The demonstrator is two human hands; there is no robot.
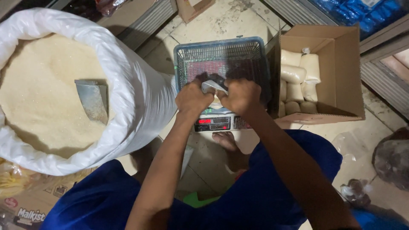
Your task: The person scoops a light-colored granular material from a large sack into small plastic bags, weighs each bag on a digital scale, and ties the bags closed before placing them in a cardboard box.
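My left hand [192, 99] and my right hand [242, 96] are both closed on the top of a small clear plastic bag of sugar [214, 90], pinching its neck between them. The bag sits over a digital scale [218, 122] with a red lit display, just in front of a blue wire-mesh basket [221, 59]. To the left stands a big white sack of sugar [51, 93] with a metal scoop [93, 100] stuck in the grains.
A cardboard box [336, 72] on the right holds several filled white sugar bags [298, 74]. My bare foot [226, 140] rests on the tiled floor below the scale. Crumpled plastic bags [390, 157] lie at the far right. Shelves line the back.
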